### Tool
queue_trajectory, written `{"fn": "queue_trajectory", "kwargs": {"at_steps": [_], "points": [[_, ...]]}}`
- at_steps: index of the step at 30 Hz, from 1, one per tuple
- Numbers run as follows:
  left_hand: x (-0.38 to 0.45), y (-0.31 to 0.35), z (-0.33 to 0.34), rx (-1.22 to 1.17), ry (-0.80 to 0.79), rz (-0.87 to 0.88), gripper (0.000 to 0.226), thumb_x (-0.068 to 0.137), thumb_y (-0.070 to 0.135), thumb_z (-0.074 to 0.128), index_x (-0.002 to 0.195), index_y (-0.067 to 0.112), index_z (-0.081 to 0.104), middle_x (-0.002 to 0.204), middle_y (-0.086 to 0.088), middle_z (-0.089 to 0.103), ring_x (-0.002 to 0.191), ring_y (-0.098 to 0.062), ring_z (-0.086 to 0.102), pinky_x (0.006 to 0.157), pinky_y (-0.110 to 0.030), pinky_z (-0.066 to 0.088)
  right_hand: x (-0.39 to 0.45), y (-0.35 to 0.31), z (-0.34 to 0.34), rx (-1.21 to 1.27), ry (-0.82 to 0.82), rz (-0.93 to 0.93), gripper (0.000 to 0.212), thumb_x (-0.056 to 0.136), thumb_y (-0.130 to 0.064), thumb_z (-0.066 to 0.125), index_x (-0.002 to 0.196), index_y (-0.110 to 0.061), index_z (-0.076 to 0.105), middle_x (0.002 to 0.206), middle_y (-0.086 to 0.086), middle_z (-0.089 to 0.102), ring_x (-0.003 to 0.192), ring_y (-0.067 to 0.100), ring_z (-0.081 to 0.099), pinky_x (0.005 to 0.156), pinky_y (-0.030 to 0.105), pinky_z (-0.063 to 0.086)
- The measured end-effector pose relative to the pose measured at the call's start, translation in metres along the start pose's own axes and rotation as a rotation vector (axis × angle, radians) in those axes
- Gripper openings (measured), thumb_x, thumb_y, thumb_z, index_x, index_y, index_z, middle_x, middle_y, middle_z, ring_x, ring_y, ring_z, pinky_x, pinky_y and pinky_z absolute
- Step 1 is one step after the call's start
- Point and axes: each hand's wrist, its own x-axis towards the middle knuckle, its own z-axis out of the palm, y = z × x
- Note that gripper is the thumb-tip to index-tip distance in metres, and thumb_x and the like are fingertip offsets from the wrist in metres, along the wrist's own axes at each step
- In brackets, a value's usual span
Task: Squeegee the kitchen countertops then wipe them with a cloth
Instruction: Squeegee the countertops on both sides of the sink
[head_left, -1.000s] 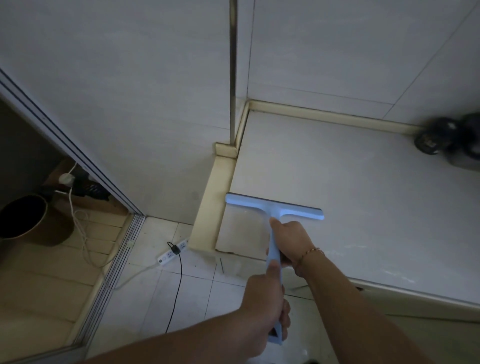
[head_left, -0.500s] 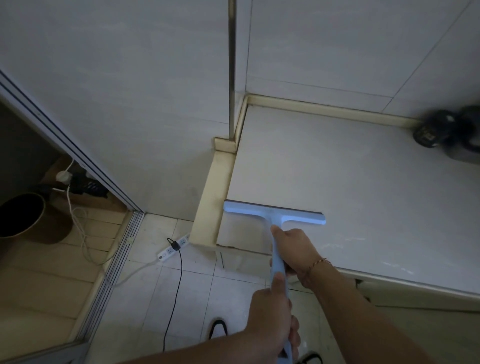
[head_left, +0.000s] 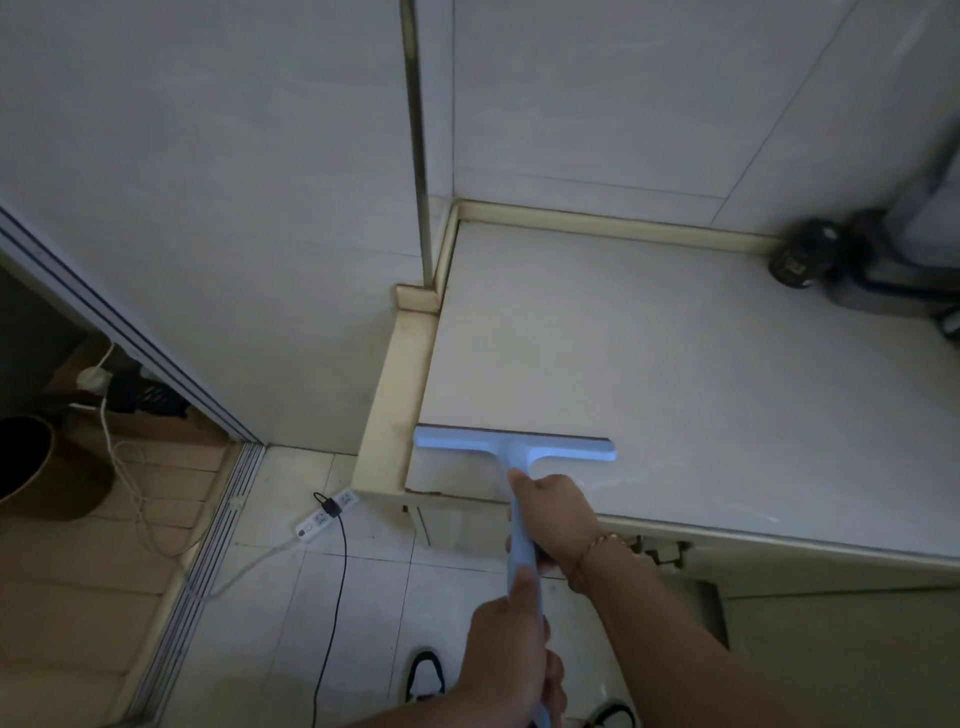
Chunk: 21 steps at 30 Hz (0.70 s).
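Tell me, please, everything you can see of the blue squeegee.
The squeegee is pale blue, plastic by its look, T-shaped: a wide head with a dark blade strip along its far edge, and a long straight handle. The head lies on the countertop near its front left corner; the handle slants back over the counter's front edge. The right hand grips the handle near the head, and the left hand grips its lower end.
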Motion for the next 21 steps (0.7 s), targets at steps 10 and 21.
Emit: {"fn": "queue_trajectory", "kwargs": {"at_steps": [10, 21], "points": [[-0.009, 0.013, 0.025, 0.003, -0.088, 0.144, 0.061, 0.096, 0.058, 0.032, 0.067, 0.007, 0.047, 0.043, -0.006, 0.045, 0.036, -0.019, 0.042, 0.042, -0.021, 0.035, -0.013, -0.013, -0.037, 0.092, 0.046, -0.074, 0.055, 0.101, -0.044, 0.042, 0.071, -0.002, 0.063, 0.056, 0.012, 0.064, 0.044, 0.019, 0.063, 0.043, 0.024, 0.048], [0.001, 0.001, 0.179, 0.391, -0.129, 0.565, 0.038, 0.098, 0.047, 0.036, 0.085, 0.02, 0.06, 0.074, 0.0, 0.066, 0.07, -0.019, 0.063, 0.073, -0.033, 0.05, -0.071, 0.098, -0.218, -0.048, 0.51, -0.302, 0.02, 0.091, -0.037, 0.062, 0.076, -0.024, 0.068, 0.069, -0.009, 0.071, 0.062, 0.004, 0.067, 0.067, 0.03, 0.056]]}}
